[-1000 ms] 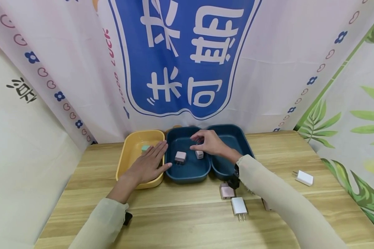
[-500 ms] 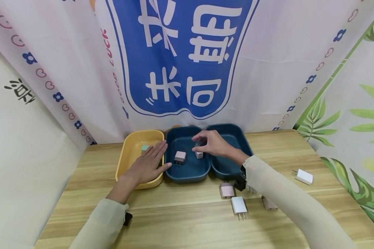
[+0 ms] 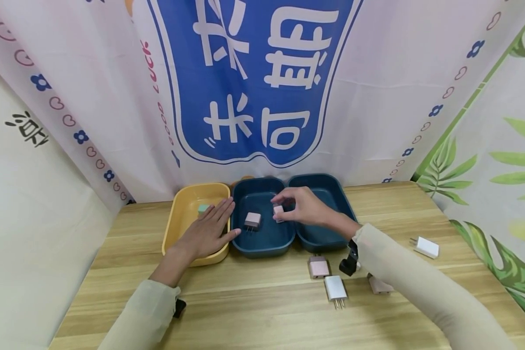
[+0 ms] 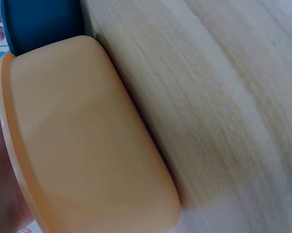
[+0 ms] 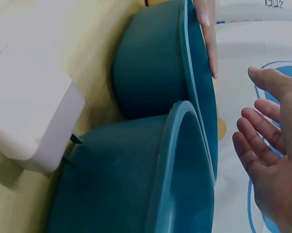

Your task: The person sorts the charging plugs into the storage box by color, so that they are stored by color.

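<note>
My left hand (image 3: 207, 231) lies with straight fingers across the right side of a yellow tray (image 3: 169, 223), partly covering a small green object (image 3: 203, 208). My right hand (image 3: 304, 206) is over the middle dark blue tray (image 3: 264, 247), thumb and fingers apart. Just beyond its thumb is a small pink charger (image 3: 278, 210), partly hidden. In the right wrist view, nothing shows between the thumb and the curved fingers of that hand (image 5: 277, 141). Another pink plug charger (image 3: 253, 219) sits in the same tray, left of the right hand.
A second dark blue tray (image 3: 332, 194) adjoins on the right, under my right wrist. On the wooden table (image 3: 253, 311) lie a pink charger (image 3: 318, 268), a white charger (image 3: 335, 288), another white charger (image 3: 427, 247) and a pink charger (image 3: 379, 285) partly behind the right sleeve.
My right hand has shifted slightly right and toward me, its thumb now overlapping the view of the small pink charger. The left hand has stayed in place.
</note>
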{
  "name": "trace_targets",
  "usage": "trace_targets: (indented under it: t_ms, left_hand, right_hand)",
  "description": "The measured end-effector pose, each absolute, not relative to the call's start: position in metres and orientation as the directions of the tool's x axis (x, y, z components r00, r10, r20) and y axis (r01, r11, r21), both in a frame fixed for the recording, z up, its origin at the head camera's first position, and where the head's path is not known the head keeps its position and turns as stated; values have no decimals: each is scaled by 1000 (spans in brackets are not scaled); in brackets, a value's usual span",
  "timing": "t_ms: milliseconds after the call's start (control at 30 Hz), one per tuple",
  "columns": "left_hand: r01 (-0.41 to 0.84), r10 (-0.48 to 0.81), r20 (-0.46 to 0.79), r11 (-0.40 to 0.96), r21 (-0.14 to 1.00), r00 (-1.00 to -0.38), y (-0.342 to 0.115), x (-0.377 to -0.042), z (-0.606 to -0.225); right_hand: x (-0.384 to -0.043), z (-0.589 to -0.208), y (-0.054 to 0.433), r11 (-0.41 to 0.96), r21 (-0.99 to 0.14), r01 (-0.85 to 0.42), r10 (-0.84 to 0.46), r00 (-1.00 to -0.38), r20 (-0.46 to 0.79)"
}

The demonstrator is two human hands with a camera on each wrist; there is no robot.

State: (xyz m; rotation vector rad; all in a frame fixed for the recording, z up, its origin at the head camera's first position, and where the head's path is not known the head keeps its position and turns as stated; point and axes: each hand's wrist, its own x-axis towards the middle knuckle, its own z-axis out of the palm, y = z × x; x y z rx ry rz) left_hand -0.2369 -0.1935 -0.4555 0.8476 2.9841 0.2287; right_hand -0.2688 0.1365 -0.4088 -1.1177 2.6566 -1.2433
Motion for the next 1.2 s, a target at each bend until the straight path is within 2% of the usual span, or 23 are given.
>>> trace_targets:
  t_ms: [1200]
  left_hand:
    - [522,527,7,839,154,-850,-195,-237,-457]
  right_hand:
    - [-202,-410,193,443,-593,-673,-670,-688,279]
